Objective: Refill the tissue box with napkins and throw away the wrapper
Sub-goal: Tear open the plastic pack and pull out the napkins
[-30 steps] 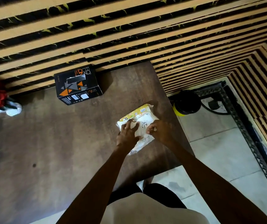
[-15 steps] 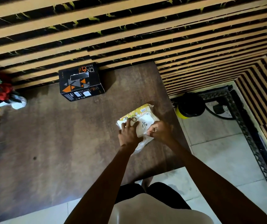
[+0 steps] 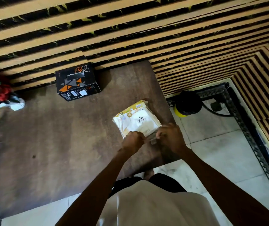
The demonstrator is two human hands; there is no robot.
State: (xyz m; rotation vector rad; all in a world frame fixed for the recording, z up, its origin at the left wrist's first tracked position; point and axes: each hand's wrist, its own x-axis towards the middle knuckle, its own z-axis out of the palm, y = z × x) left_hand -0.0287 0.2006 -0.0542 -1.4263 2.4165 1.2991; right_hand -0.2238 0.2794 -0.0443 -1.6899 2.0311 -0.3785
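A white and yellow napkin pack (image 3: 136, 119) in a clear plastic wrapper lies near the right edge of the brown wooden table (image 3: 57, 144). My left hand (image 3: 133, 141) pinches the wrapper at the pack's near edge. My right hand (image 3: 171, 138) grips the same near edge just to the right, with a strip of clear wrapper stretched between the two hands. A black tissue box (image 3: 77, 82) with orange triangles and a slot on top stands at the back of the table against the wall, well away from both hands.
A dark bin with a yellow base (image 3: 188, 104) stands on the tiled floor right of the table, by a cable. A red flower arrangement in a white vase (image 3: 0, 95) sits at the table's far left. A slatted wall runs behind.
Both hands have slid from the top of the pack down to its near edge and now pull at the wrapper there. The pack lies flatter.
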